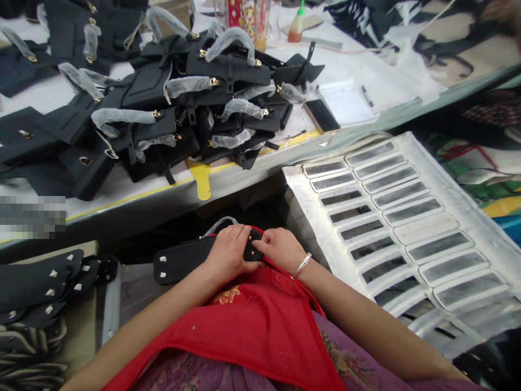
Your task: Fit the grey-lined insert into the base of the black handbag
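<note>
Across my lap lies a long black bag panel [181,262] with rounded ends. Two white patches mark its left end, and small gold studs show at its right end. My left hand [230,247] is closed over the panel, its fingers lying across the top and the thumb near the front edge. At the right end my right hand [283,251] is curled in, fingertips pressed against the panel beside the studs. Whether a small piece sits in those fingertips is hidden. A plastic-wrapped handle [222,224] rises just behind the panel.
Black handbags [146,87] with plastic-wrapped handles are heaped on the table. A phone [321,115], notebook [348,103] and glue bottle [296,27] lie further right. At my left are stacked black panels [30,279]; at my right leans a slotted white board [425,231].
</note>
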Action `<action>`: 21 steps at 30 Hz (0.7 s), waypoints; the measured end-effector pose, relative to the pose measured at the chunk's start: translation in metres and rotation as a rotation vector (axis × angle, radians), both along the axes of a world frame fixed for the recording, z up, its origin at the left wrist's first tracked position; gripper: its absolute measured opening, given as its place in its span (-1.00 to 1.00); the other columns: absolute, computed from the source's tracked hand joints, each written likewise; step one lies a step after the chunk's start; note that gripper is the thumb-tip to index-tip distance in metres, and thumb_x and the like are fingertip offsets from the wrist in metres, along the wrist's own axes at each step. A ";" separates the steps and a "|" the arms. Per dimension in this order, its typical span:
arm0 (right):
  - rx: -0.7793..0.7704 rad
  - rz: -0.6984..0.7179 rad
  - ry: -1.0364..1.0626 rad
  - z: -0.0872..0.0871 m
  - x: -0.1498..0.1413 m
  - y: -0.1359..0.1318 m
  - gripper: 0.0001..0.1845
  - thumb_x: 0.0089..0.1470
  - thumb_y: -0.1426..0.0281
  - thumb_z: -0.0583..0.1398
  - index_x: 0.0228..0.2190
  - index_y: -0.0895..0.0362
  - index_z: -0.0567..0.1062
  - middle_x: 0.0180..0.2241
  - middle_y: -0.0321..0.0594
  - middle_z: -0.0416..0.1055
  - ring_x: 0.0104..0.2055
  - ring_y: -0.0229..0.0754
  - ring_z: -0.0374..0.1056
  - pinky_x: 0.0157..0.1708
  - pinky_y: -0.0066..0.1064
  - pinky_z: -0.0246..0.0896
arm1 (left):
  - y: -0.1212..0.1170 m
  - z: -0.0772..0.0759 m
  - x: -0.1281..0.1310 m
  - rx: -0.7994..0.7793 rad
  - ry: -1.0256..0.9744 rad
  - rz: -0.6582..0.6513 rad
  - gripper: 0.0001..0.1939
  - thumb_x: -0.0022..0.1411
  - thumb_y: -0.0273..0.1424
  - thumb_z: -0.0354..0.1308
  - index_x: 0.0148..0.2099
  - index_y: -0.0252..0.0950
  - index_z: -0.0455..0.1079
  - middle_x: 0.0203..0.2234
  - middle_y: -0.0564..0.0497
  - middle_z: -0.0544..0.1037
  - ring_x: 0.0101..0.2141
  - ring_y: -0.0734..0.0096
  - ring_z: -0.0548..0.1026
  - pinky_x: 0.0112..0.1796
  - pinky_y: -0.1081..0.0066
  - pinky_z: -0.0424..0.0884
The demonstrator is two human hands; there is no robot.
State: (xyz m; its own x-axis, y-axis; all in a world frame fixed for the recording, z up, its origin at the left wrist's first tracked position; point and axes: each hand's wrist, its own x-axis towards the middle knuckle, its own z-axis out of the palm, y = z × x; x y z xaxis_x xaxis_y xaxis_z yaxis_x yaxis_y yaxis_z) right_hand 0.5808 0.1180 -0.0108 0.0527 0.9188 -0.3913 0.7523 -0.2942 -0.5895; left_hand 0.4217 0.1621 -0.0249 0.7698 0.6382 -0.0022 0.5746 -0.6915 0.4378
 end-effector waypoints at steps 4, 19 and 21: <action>0.012 0.004 0.021 0.000 0.001 -0.002 -0.65 0.02 0.25 0.12 -0.70 0.15 0.35 -0.66 -0.30 0.32 -0.58 -0.31 0.18 -0.57 -0.45 -0.09 | -0.002 0.006 0.001 -0.003 0.023 0.026 -0.42 -0.13 -0.18 0.23 -0.08 -0.40 0.25 -0.20 -0.20 0.40 -0.16 0.06 0.35 -0.11 0.15 0.28; -0.181 -0.018 -0.034 -0.003 -0.005 -0.002 -0.49 -0.02 -0.07 0.01 -0.62 0.10 0.35 -0.73 -0.30 0.26 -0.65 -0.24 0.20 -0.63 -0.44 -0.01 | -0.002 0.024 -0.104 0.029 -0.231 0.473 -0.46 0.13 -0.07 0.08 0.03 -0.33 0.21 -0.08 -0.17 0.38 -0.04 0.19 0.30 -0.01 0.19 0.19; -0.188 0.001 -0.056 0.000 -0.007 -0.001 -0.49 -0.02 -0.07 0.00 -0.62 0.09 0.36 -0.72 -0.29 0.27 -0.65 -0.23 0.21 -0.63 -0.43 0.01 | -0.002 0.022 -0.146 -0.042 -0.241 0.792 -0.68 0.19 -0.16 0.03 -0.18 -0.33 0.30 -0.30 -0.08 0.44 -0.25 0.29 0.38 -0.19 0.30 0.30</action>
State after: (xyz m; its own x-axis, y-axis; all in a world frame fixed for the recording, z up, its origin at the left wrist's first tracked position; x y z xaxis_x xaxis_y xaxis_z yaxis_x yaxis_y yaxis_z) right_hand 0.5741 0.1172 -0.0110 0.0778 0.8301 -0.5521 0.7827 -0.3939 -0.4819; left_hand 0.2761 0.1596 -0.0027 0.0750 0.9948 0.0689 0.7719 -0.1017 0.6276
